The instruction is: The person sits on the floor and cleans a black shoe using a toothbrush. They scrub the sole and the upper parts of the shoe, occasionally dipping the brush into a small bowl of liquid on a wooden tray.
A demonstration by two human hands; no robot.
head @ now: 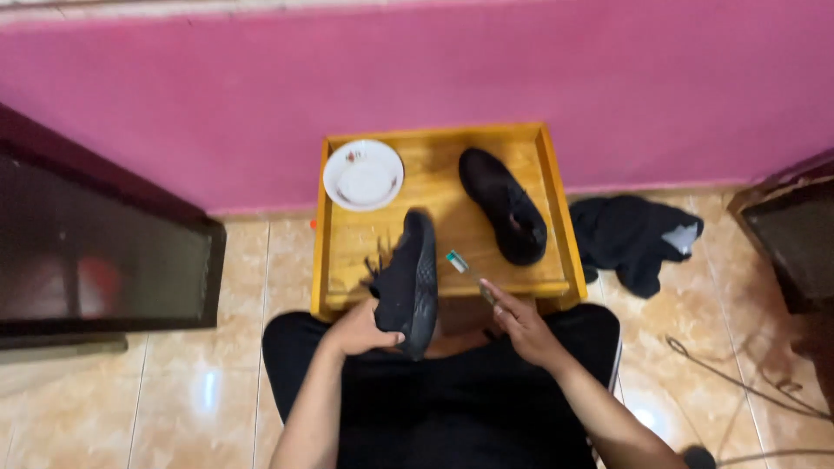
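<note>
Lap: one pair of black trousers (469,391) fills the near edge, on a glossy beige tiled floor (200,391).
Left hand: the left hand (365,328) wraps its fingers round the heel of one black mesh sneaker (410,280), thumb across the near end; the shoe is lifted, toe pointing far, above the near left part of the table.
Right hand: the right hand (521,328) pinches the handle of one toothbrush with a green and white head (460,265); the forefinger lies along the handle and the head sits just right of the held shoe, apart from it.
Table: one low yellow wooden table with raised side rails (556,200) stands just beyond the knees, against the wall.
Shoes: two in all; the second black sneaker (504,204) lies on the far right of the table top.
Plate: one white round plate (363,174) rests at the far left corner.
Cloth: one crumpled black garment (634,239) lies on the floor, right of the table.
Cables: thin dark cords (738,382) trail across the near right tiles.
Furniture: one dark cabinet (95,252) at left, one dark piece (795,243) at right.
Wall: a pink wall (434,78) runs across the far side.
</note>
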